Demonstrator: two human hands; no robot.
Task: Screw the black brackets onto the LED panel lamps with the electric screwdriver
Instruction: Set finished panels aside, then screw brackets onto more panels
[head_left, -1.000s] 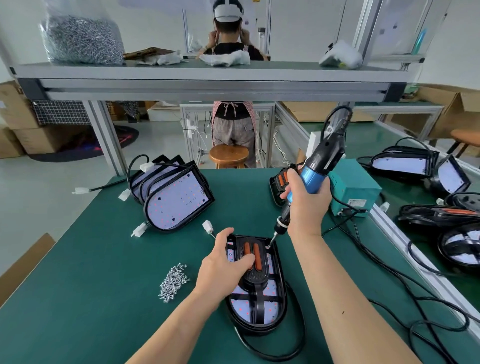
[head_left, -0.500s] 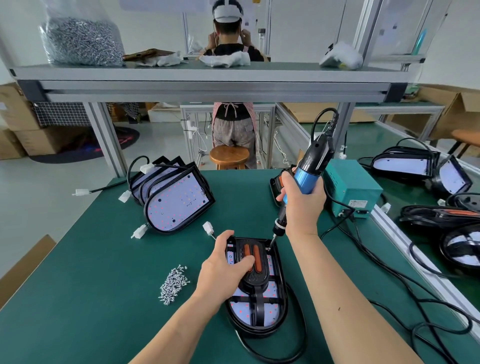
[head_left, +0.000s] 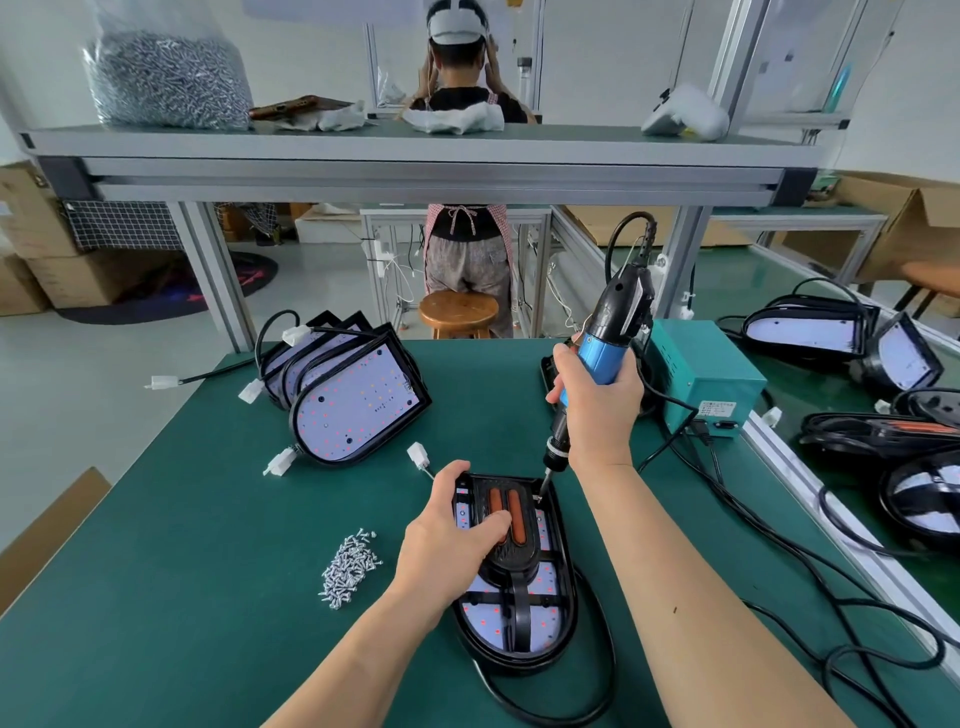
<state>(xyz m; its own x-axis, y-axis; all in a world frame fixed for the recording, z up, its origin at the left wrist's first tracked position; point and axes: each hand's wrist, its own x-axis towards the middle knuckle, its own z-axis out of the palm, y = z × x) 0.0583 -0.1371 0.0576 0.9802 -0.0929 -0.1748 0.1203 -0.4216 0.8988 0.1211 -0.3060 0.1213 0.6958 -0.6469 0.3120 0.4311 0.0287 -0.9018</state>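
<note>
Bit (head_left: 543, 486) should sit square at black plastic bracket's (head_left: 511, 562) far corner; right hand (head_left: 597, 410) grips blue-and-black electric screwdriver (head_left: 605, 356), left hand (head_left: 447, 545) clamps bracket.

We count one LED panel lamp (head_left: 519, 618) carrying one black bracket (head_left: 511, 553) at the table's (head_left: 182, 597) near edge, about four lamps (head_left: 358, 410) leaning by its far left corner, one electric screwdriver (head_left: 605, 353), one screw heap (head_left: 350, 569) and one teal power box (head_left: 701, 374).
</note>
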